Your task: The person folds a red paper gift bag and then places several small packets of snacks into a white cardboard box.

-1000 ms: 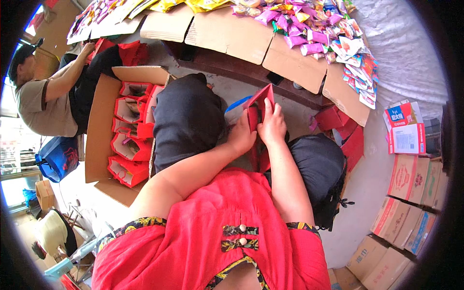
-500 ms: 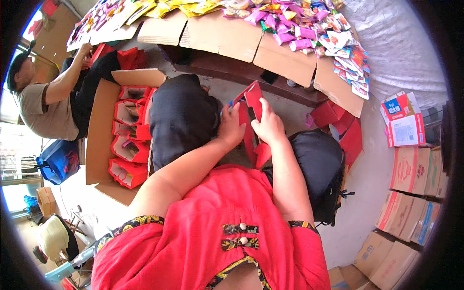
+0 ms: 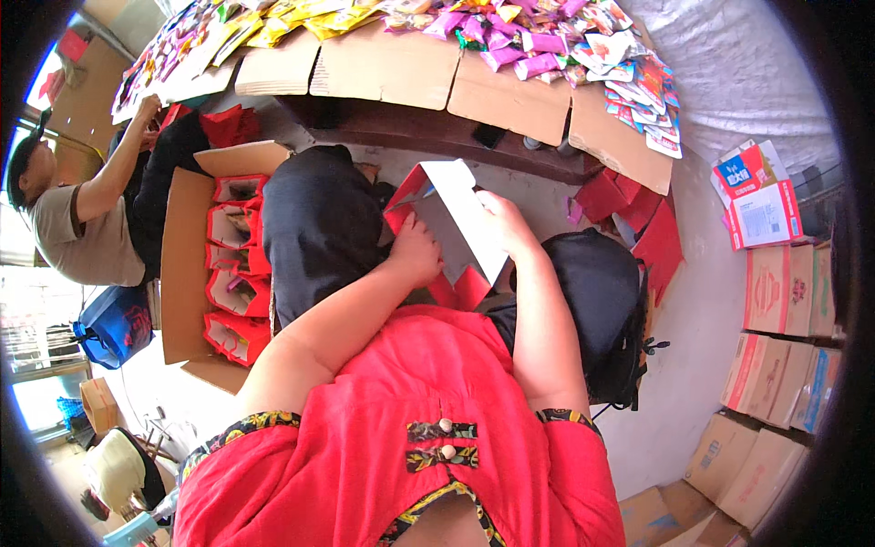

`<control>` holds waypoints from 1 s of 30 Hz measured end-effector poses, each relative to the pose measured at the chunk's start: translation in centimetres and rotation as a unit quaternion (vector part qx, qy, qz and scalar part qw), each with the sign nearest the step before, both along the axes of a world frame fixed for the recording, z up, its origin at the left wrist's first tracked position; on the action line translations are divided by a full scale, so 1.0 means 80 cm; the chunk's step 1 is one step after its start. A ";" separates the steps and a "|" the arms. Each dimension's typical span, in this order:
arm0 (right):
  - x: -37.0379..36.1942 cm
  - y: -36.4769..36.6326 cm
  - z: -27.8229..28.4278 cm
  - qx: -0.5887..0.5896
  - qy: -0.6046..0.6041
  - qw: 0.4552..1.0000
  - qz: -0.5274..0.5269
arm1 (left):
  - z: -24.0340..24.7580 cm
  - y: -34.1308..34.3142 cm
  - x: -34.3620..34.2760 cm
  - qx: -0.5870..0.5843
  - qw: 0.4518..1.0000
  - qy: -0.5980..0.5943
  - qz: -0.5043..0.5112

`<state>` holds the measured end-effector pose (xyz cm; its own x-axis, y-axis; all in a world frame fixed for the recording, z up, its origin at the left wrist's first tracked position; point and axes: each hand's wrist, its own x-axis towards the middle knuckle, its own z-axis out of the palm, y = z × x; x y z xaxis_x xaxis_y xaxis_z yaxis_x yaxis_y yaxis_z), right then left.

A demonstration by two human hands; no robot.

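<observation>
Between my knees I hold a folding red cardboard gift box (image 3: 468, 219), its pale inner face turned up and its red sides spread apart. My left hand (image 3: 419, 250) is closed on the box's left part, fingers bent against the grey-white inside. On the right edge, my right hand (image 3: 503, 224) grips the panel, with some fingertips hidden behind it. To my left stands a large open carton (image 3: 189, 264) holding several red gift boxes (image 3: 235, 294) with open tops. More flat red boxes (image 3: 649, 223) lie beyond my right knee.
Ahead, a long table edged with cardboard flaps (image 3: 383, 62) bears heaps of packaged snacks (image 3: 538, 46). A co-worker (image 3: 77, 205) sits at the left, hands near a red box. Brown cartons (image 3: 775, 383) are stacked on the right. A blue bag (image 3: 117, 324) stands at the left.
The red box has opened out from a narrow folded shape, so its white inside now shows. My left hand has moved slightly left and down; my right hand stays on the right edge.
</observation>
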<state>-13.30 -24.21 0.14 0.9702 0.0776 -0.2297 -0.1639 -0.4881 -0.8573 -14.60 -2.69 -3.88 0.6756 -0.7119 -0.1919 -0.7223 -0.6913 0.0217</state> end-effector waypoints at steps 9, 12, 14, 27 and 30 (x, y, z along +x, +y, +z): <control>0.004 -0.022 -0.010 -0.011 -0.057 0.997 -0.057 | 0.075 -0.016 0.021 -0.232 0.966 -0.111 -0.031; 0.002 -0.023 0.005 -0.020 -0.079 0.995 -0.062 | 0.110 -0.010 0.034 -0.359 0.926 -0.114 -0.020; 0.003 -0.020 0.016 -0.016 -0.076 0.995 -0.070 | 0.120 0.000 0.041 -0.407 0.904 -0.132 0.004; -0.008 -0.029 0.059 0.127 -0.003 0.988 -0.093 | 0.124 0.040 0.057 -0.214 0.950 -0.131 0.183; -0.021 -0.027 0.093 0.201 -0.006 0.977 -0.076 | 0.121 0.048 0.063 -0.328 0.908 -0.089 0.245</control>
<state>-14.99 -26.36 7.60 0.9800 0.0148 -0.1983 -0.1964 -0.0824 -0.9771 -9.54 1.15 5.77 0.9204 -0.2398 0.3089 -0.3649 -0.8106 0.4581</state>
